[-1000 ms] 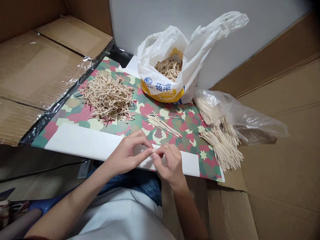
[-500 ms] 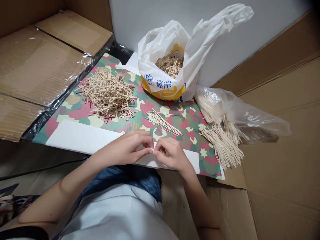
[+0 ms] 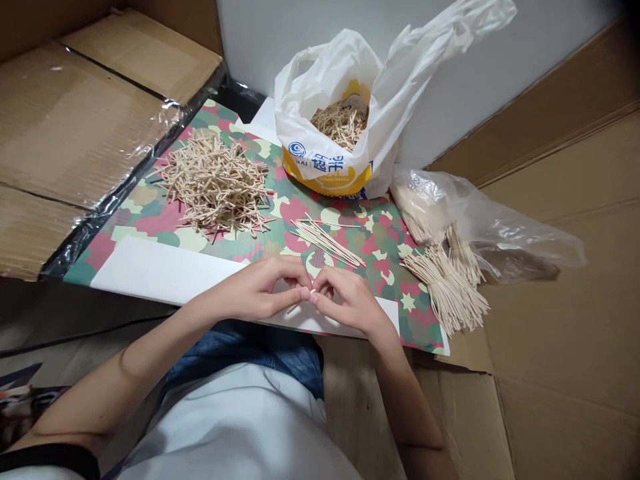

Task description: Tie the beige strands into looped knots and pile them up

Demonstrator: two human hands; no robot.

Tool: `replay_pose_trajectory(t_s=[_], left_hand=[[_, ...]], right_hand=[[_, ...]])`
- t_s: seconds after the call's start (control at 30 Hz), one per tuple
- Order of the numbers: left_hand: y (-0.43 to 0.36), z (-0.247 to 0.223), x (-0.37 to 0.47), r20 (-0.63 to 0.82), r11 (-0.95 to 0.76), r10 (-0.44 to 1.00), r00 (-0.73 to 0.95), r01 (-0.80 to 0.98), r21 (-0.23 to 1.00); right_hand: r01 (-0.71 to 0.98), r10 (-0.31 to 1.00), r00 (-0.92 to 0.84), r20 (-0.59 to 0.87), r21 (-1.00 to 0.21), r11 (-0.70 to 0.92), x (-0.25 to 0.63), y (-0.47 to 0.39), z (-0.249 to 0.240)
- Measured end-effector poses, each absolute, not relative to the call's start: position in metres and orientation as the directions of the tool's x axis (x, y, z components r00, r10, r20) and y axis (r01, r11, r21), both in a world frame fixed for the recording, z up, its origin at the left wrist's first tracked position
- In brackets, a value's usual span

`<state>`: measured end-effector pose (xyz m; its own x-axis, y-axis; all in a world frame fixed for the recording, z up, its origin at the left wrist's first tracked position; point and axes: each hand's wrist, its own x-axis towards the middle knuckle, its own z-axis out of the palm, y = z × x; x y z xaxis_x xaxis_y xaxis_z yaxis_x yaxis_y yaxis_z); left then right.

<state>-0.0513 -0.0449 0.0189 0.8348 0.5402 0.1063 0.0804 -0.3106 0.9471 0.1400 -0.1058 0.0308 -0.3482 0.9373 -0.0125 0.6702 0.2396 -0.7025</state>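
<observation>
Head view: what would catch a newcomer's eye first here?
Likely the white-and-yellow plastic bag, standing at the back of the camouflage-patterned surface with short sticks in its open mouth. Next comes the tangled heap of pale sticks to its left. Nearer, the left hand and right hand meet near the front edge, pinching a small pale piece.
</observation>
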Motion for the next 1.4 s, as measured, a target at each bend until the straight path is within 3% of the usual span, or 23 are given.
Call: replay_pose_trajectory(t_s=[0.2, 0.33, 0.4, 0.5, 0.63, 0.8, 0.93, 1.07, 1.17, 1.3, 1.4], left_hand=[[-0.046, 0.006, -0.043, -0.111, 0.214, 0.528, 0.842, -0.006, 0.977], [-0.049, 0.004, -0.039, -0.199, 0.37, 0.542, 0.816, -0.019, 0.929], [-0.054, 0.006, -0.038, -0.168, 0.291, 0.609, 0.775, -0.022, 0.956], [-0.063, 0.008, -0.039, 0.071, -0.092, 0.794, 0.604, 0.004, 0.996], [-0.074, 0.008, -0.043, 0.405, -0.559, 0.765, 0.501, 0.204, 0.803], [-0.078, 0.01, -0.045, 0.519, -0.741, 0.653, 0.551, 0.324, 0.589], [-0.074, 0.016, -0.043, 0.475, -0.702, 0.663, 0.579, 0.261, 0.662], [-0.064, 0.021, -0.038, 0.254, -0.429, 0.758, 0.601, 0.167, 0.888], [-0.056, 0.02, -0.034, 0.035, -0.113, 0.763, 0.646, 0.079, 0.99], [-0.05, 0.012, -0.028, -0.159, 0.246, 0.734, 0.66, -0.041, 0.968], [-0.049, 0.009, -0.026, -0.188, 0.329, 0.735, 0.651, -0.1, 0.939]], right_hand=[[0.636, 0.941, -0.335, 0.05, -0.725, 0.264, 0.135, -0.109, 0.037], [0.63, 0.961, -0.273, 0.041, -0.747, 0.211, 0.133, -0.11, 0.041], [0.606, 0.971, -0.239, -0.001, -0.782, 0.148, 0.135, -0.11, 0.04], [0.527, 0.975, -0.202, -0.097, -0.85, 0.024, 0.138, -0.109, 0.036], [0.391, 0.968, -0.199, -0.152, -0.918, -0.064, 0.14, -0.107, 0.032], [0.282, 0.959, -0.237, -0.153, -0.956, -0.083, 0.141, -0.105, 0.03], [0.347, 0.949, -0.285, -0.136, -0.937, -0.03, 0.145, -0.103, 0.03], [0.556, 0.946, -0.322, 0.031, -0.803, 0.215, 0.148, -0.103, 0.036], [0.723, 0.907, -0.363, 0.213, -0.55, 0.419, 0.146, -0.104, 0.039], [0.846, 0.783, -0.408, 0.47, -0.127, 0.517, 0.144, -0.104, 0.035], [0.858, 0.708, -0.417, 0.57, -0.012, 0.514, 0.145, -0.102, 0.028]])
